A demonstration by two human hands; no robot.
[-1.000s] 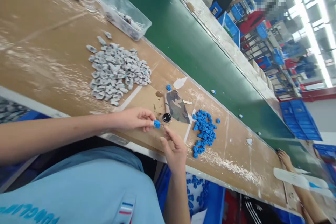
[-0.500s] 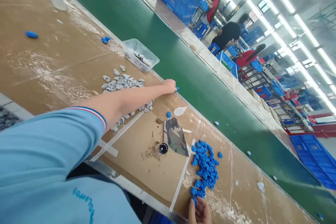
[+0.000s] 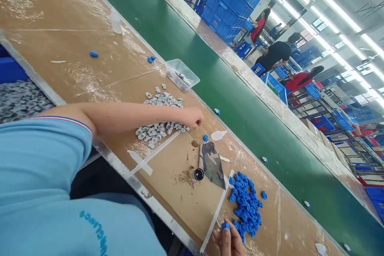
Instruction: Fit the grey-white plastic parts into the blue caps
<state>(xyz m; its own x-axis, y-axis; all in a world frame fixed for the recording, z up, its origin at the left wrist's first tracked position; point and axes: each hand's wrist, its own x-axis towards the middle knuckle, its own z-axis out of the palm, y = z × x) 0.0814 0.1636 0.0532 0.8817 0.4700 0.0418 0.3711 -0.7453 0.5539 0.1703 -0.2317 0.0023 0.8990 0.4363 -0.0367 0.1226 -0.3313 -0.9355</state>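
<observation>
Plenty left on the counter (image 3: 120, 72), a few blue-and-white pieces (image 3: 264, 159) on the belt (image 3: 195, 54).
Near, the right hand (image 3: 230, 238) pinches a blue piece (image 3: 225, 226) beside the large blue pile (image 3: 247, 204); farther and to the left, the left hand (image 3: 193, 117) is curled beside the grey pile (image 3: 153, 132), whether gripping anything I cannot tell. Both piles suggest much is left; beyond, those spaced-out pieces look finished.

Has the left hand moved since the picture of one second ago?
Yes: judged against the small cup, the left hand has moved away, toward the green belt.
</observation>
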